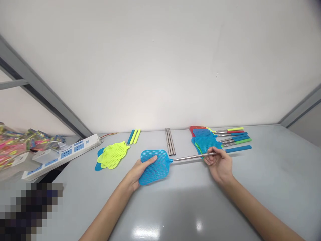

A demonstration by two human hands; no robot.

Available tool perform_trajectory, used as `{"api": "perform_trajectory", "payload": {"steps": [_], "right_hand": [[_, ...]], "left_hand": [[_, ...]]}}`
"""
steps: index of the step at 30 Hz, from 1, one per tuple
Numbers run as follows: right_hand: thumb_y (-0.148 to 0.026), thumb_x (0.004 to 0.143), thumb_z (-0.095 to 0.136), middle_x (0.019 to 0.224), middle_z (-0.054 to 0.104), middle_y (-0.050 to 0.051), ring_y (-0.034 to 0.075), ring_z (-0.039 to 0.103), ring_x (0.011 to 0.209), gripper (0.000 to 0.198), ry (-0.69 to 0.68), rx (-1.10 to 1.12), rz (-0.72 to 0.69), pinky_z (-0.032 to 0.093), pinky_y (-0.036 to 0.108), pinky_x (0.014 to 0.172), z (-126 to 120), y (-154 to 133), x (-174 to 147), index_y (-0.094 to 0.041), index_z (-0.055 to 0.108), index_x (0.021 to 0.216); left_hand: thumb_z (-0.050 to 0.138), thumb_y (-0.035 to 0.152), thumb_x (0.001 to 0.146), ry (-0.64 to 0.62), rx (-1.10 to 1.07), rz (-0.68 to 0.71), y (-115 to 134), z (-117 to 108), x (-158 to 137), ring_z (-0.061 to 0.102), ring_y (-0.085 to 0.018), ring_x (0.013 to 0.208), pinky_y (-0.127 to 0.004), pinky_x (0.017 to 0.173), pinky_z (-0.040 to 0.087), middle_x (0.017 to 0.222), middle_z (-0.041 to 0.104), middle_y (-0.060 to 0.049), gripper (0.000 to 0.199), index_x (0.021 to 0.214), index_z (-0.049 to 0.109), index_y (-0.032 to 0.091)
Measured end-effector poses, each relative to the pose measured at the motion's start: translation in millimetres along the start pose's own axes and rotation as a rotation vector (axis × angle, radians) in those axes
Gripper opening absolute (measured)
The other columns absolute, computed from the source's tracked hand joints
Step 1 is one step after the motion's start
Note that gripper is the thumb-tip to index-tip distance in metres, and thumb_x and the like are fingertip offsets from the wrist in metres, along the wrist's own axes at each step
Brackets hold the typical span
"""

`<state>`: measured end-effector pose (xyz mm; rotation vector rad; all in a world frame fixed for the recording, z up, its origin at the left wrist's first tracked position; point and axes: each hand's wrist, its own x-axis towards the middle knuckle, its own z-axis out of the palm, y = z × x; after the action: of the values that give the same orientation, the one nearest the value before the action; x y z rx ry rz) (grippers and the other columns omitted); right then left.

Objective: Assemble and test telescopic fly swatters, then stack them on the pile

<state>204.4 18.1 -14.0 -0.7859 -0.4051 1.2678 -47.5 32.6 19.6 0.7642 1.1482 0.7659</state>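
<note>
A blue fly swatter (156, 169) with a metal rod and a blue grip is held level above the table. My left hand (140, 172) pinches its mesh head, thumb on top and fingers underneath. On the rod, close to the blue grip, my right hand (219, 164) is closed with thumb and fingers. Just behind that hand lies a pile of assembled fly swatters (203, 134) with red, blue, green and yellow parts. Loose metal rods (170, 142) lie between the hands, farther back.
Yellow and blue mesh swatter heads (112, 155) are stacked at the left. Behind them lie yellow and blue grip sleeves (134, 136). A white power strip (72, 152) runs along the table's left edge, beside bagged colourful items (22, 144). A wall (163, 67) rises at the back.
</note>
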Motion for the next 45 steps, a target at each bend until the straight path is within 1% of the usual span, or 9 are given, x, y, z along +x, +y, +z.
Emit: {"api": "perform_trajectory", "payload": {"steps": [8,11,15,21,23,27,30,33,45], "right_hand": [[-0.026,0.071,0.046,0.037,0.037,-0.003,0.007,0.031,0.033,0.021,0.009,-0.001,-0.005,0.025,0.022,0.036,-1.9,-3.4,3.1,-0.016,0.051,0.053],[-0.024,0.071,0.046,0.038,0.035,-0.003,0.006,0.030,0.034,0.024,-0.007,0.012,0.011,0.024,0.022,0.036,0.8,-0.5,-0.3,-0.015,0.049,0.049],[-0.023,0.071,0.046,0.039,0.032,-0.004,0.006,0.029,0.035,0.026,-0.040,0.030,0.050,0.023,0.021,0.035,5.3,6.2,-8.0,-0.015,0.046,0.046],[-0.025,0.070,0.046,0.043,0.033,-0.004,0.006,0.028,0.035,0.023,-0.063,0.041,0.125,0.021,0.020,0.033,10.5,8.8,-12.9,-0.015,0.046,0.049],[-0.025,0.070,0.046,0.043,0.032,-0.004,0.006,0.028,0.035,0.023,-0.066,0.047,0.120,0.021,0.020,0.033,11.3,6.3,-12.5,-0.016,0.045,0.049],[-0.026,0.070,0.046,0.044,0.032,-0.004,0.006,0.029,0.035,0.023,-0.065,0.041,0.107,0.022,0.021,0.034,10.9,0.9,-10.9,-0.016,0.044,0.049],[-0.026,0.070,0.046,0.044,0.032,-0.004,0.007,0.030,0.036,0.023,-0.064,0.040,0.091,0.023,0.022,0.035,9.9,-1.4,-9.5,-0.016,0.045,0.049],[-0.027,0.070,0.046,0.048,0.035,-0.002,0.009,0.034,0.040,0.023,-0.091,0.031,0.092,0.026,0.023,0.037,9.2,-3.7,-8.0,-0.016,0.047,0.050],[-0.029,0.073,0.045,0.056,0.037,0.000,0.011,0.037,0.051,0.023,-0.181,0.080,0.195,0.036,0.028,0.051,1.9,-12.1,0.9,-0.017,0.049,0.054]], "left_hand": [[0.064,0.046,0.057,0.369,0.426,0.354,-1.8,-25.0,16.9,0.058,-0.017,0.064,-0.030,0.059,0.047,0.075,0.060,-0.004,0.062,0.109,0.043,0.018],[0.055,0.050,0.064,0.464,0.776,0.509,-8.5,-25.9,19.9,0.054,-0.022,0.085,-0.036,0.074,0.043,0.093,0.056,-0.008,0.056,0.109,0.046,0.019],[0.045,0.046,0.074,0.464,1.126,0.671,-24.1,-8.8,14.8,0.025,-0.026,0.119,-0.043,0.096,0.022,0.126,0.034,-0.011,0.051,0.118,0.041,0.020],[0.039,0.043,0.079,0.109,1.290,0.715,-38.9,17.9,-3.4,0.006,-0.025,0.125,-0.045,0.098,0.015,0.139,0.004,-0.003,0.056,0.130,0.017,0.032],[0.041,0.043,0.078,0.015,1.298,0.739,-38.5,22.1,-8.3,0.009,-0.025,0.124,-0.042,0.098,0.017,0.139,0.010,-0.004,0.056,0.129,0.021,0.031],[0.039,0.036,0.081,-0.158,1.314,0.812,-35.0,26.2,-11.3,0.040,-0.018,0.104,-0.034,0.093,0.024,0.110,0.049,-0.004,0.029,0.106,0.051,0.026],[0.034,0.032,0.084,-0.178,1.318,0.821,-33.9,26.9,-10.3,0.047,-0.014,0.080,-0.031,0.081,0.031,0.080,0.054,-0.002,0.027,0.077,0.056,0.019],[0.030,0.032,0.085,-0.168,1.354,0.809,-34.3,26.3,-9.9,0.043,-0.013,0.068,-0.029,0.071,0.032,0.066,0.049,0.000,0.030,0.067,0.050,0.017],[0.027,0.033,0.086,-0.152,1.350,0.795,-34.7,27.5,-13.9,0.043,-0.013,0.063,-0.029,0.068,0.030,0.063,0.048,0.000,0.032,0.066,0.046,0.018]]}}
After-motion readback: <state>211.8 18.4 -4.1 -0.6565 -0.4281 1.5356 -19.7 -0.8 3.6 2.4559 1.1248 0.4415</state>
